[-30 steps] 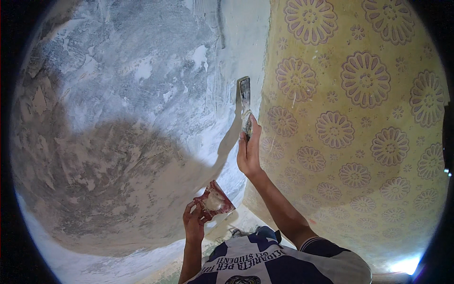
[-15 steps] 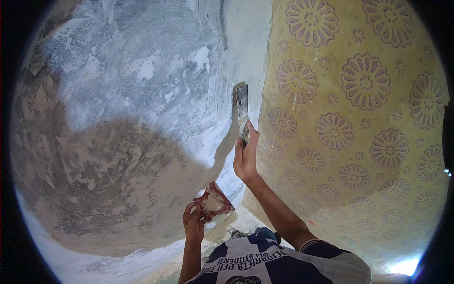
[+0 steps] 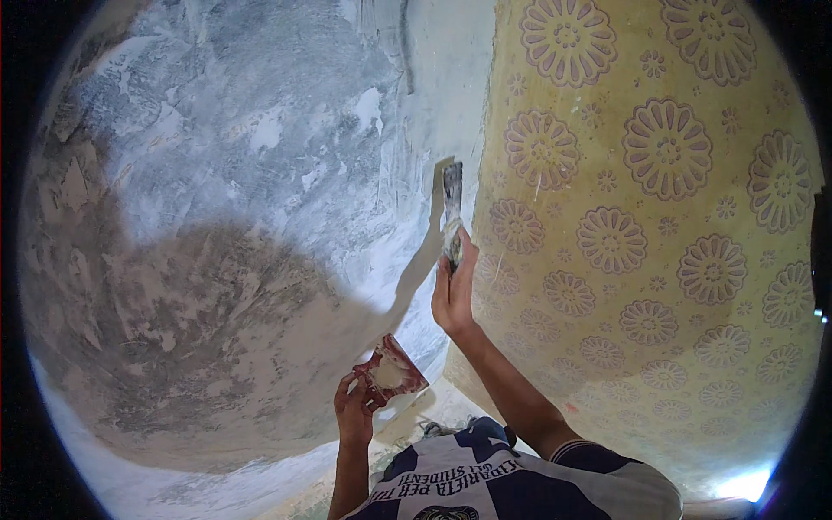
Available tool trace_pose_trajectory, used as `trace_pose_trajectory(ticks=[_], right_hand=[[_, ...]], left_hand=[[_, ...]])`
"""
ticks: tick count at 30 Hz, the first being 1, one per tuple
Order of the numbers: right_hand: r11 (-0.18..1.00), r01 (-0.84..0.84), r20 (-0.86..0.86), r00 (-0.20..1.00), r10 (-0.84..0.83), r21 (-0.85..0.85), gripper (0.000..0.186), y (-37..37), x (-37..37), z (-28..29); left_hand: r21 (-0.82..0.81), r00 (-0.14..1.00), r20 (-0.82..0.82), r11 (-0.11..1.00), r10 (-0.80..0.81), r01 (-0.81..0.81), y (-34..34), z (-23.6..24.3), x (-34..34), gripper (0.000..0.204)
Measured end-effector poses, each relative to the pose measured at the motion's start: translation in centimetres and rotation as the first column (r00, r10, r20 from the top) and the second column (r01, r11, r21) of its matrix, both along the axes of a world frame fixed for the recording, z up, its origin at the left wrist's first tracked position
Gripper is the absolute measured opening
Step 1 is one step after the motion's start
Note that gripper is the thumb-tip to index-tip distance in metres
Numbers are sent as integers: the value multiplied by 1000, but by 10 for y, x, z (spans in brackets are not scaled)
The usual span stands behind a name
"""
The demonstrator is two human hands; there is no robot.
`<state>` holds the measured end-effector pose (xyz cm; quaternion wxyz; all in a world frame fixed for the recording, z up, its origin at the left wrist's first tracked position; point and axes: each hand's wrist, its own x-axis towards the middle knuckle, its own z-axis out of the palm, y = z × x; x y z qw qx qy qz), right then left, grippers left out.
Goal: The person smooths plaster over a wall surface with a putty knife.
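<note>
My right hand (image 3: pixel 453 305) grips the putty knife (image 3: pixel 452 204), blade at 12 o'clock before the plastered wall (image 3: pixel 347 217); forearm angled toward 11. My left hand (image 3: pixel 353 411), forearm near-vertical, grasps the red scraper (image 3: pixel 390 373) at its 1 o'clock.

Mottled blue-grey and white on the left wall (image 3: pixel 251 165); yellow with mauve flower rosettes on the right wall (image 3: pixel 611 282). Dark red with cream smears on the scraper (image 3: pixel 398 369), blotchy black-grey on the putty knife (image 3: pixel 452 188), white and navy on the shirt (image 3: pixel 446 472).
</note>
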<state>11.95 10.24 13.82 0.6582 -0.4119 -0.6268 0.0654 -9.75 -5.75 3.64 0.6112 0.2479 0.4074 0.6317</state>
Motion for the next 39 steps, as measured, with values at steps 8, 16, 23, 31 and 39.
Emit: trace_pose_trajectory(ticks=[8, 16, 23, 31, 39], right_hand=[[998, -56, 28, 998, 57, -29, 49, -21, -11, -39], [999, -25, -23, 999, 26, 33, 49, 1, -7, -3], [994, -109, 65, 992, 110, -29, 50, -21, -7, -49], [999, -41, -45, 998, 42, 16, 47, 0, -2, -18], [987, -143, 18, 989, 145, -79, 46, -58, 14, -84]], left_hand=[[-27, 1000, 15, 1000, 11, -11, 0, 5, 0, 21], [-32, 1000, -4, 999, 3, -3, -1, 5, -4, 21], [-44, 999, 33, 999, 16, -15, 0, 1, -5, 20], [-32, 1000, 18, 1000, 1, 0, 2, 0, -9, 19], [-20, 999, 46, 999, 29, -28, -9, 5, -11, 20]])
